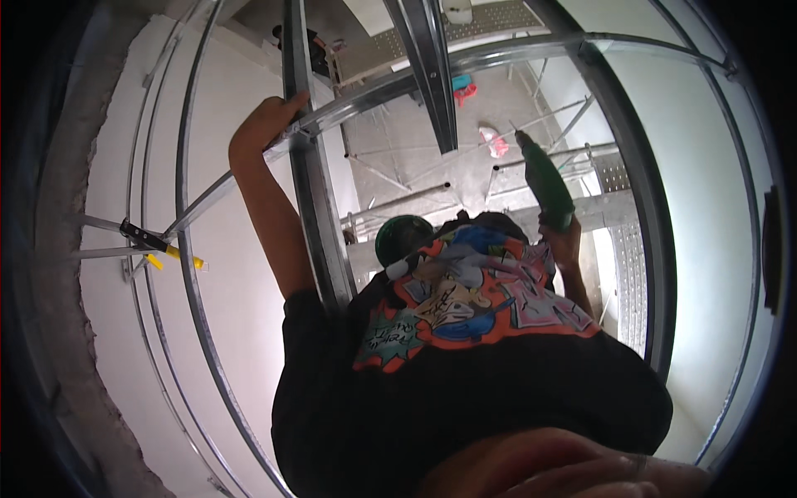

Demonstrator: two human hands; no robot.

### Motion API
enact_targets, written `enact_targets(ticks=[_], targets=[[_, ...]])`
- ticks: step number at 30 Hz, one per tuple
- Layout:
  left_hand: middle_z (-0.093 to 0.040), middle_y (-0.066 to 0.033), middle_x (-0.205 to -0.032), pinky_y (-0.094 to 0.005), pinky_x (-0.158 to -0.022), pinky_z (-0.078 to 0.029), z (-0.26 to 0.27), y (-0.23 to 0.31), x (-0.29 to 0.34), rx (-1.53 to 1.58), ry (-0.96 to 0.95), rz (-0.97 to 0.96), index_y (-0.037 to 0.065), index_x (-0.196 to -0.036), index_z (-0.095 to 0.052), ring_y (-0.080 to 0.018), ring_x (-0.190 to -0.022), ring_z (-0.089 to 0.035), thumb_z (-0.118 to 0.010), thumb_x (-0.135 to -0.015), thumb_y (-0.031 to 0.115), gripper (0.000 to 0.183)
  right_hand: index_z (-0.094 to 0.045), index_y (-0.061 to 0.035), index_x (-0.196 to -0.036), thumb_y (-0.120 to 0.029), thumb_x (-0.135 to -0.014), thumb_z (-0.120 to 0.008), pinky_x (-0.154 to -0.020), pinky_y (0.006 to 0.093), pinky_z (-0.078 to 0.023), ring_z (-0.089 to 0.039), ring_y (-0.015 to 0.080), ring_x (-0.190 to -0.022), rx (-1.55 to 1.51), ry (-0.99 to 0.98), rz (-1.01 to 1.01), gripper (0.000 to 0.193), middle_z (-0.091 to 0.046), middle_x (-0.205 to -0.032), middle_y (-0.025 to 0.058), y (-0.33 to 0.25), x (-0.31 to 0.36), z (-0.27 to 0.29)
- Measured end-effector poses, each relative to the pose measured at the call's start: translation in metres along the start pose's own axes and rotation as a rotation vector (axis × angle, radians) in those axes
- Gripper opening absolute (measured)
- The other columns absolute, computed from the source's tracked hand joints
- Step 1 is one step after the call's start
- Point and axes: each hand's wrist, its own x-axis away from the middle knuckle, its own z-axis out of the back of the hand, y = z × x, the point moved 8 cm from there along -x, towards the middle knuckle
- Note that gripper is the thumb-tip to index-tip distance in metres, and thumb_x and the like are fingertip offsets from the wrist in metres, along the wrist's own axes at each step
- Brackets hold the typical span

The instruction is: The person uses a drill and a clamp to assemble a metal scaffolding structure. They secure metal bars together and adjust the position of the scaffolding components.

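Observation:
My left hand (pixel 264 129) is wrapped round a metal frame, where an upright channel (pixel 314 187) meets a cross rail (pixel 365 101). Most of its fingers are hidden behind the metal; the thumb lies against the channel. On the other side, my right hand (pixel 564 242) grips a green power drill (pixel 548 184) by its lower end. The drill's thin bit points up and away from me, apart from the rails. Between the two hands, a loose-ended metal channel (pixel 432 83) comes down from the top.
A black and yellow hand tool (pixel 158 242) rests on thin rails at the left. Scaffold tubes (pixel 407 199) stand below, over a grey floor (pixel 415 137) with a red and white bag (pixel 493 143). A dark stud (pixel 635 158) runs down the right. A person (pixel 311 50) is far off, upper left.

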Motion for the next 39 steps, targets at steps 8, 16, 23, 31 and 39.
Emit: enact_targets(ticks=[8,16,23,31,39], targets=[[-0.059,-0.0074,-0.076,-0.0306,-0.072,-0.045,0.002,0.0,0.003,-0.054,0.015,-0.026,-0.003,-0.098,-0.066,-0.0165,-0.069,-0.054,-0.065,-0.08,0.058,0.064,-0.057,0.004,-0.11,-0.005,-0.067,-0.068,-0.063,0.0259,-0.05,-0.062,0.0128,-0.074,-0.078,0.021,0.357,0.046,-0.066,-0.09,0.0092,-0.083,0.05,-0.002],[-0.058,-0.0069,-0.071,-0.0291,-0.061,-0.045,0.008,0.004,-0.001,-0.002,0.086,-0.124,-0.005,-0.093,-0.064,-0.0143,-0.063,-0.054,-0.072,-0.071,0.061,0.07,-0.056,0.0038,-0.113,-0.011,-0.065,-0.071,-0.072,0.0327,-0.053,-0.068,0.0224,-0.081,0.011,-0.075,0.567,0.053,-0.068,-0.09,0.0141,-0.139,0.066,-0.054],[-0.056,-0.0042,-0.067,-0.0277,-0.055,-0.042,-0.001,0.003,-0.012,0.098,-0.034,-0.152,-0.004,-0.089,-0.063,-0.0118,-0.058,-0.049,-0.072,-0.075,0.055,0.061,-0.054,0.0037,-0.116,-0.006,-0.065,-0.071,-0.074,0.0335,-0.053,-0.07,0.0252,-0.084,0.036,-0.061,0.522,0.055,-0.068,-0.093,0.0153,-0.2,0.069,-0.063],[-0.051,-0.0023,-0.065,-0.0291,-0.056,-0.04,0.005,-0.004,-0.009,0.053,0.046,-0.134,-0.002,-0.083,-0.062,-0.0114,-0.058,-0.046,-0.071,-0.075,0.056,0.059,-0.055,0.0006,-0.119,-0.008,-0.066,-0.077,-0.08,0.0363,-0.053,-0.068,0.0321,-0.093,0.058,-0.057,0.435,0.058,-0.067,-0.1,0.0186,-0.203,0.077,-0.068],[-0.048,-0.001,-0.068,-0.0282,-0.056,-0.038,0.007,-0.015,-0.021,-0.019,0.033,-0.144,0.0,-0.084,-0.059,-0.0106,-0.06,-0.042,-0.068,-0.079,0.058,0.059,-0.054,0.003,-0.118,-0.005,-0.06,-0.068,-0.075,0.0349,-0.053,-0.07,0.0303,-0.082,0.105,0.016,0.54,0.06,-0.067,-0.09,0.0171,-0.209,0.081,-0.072]])
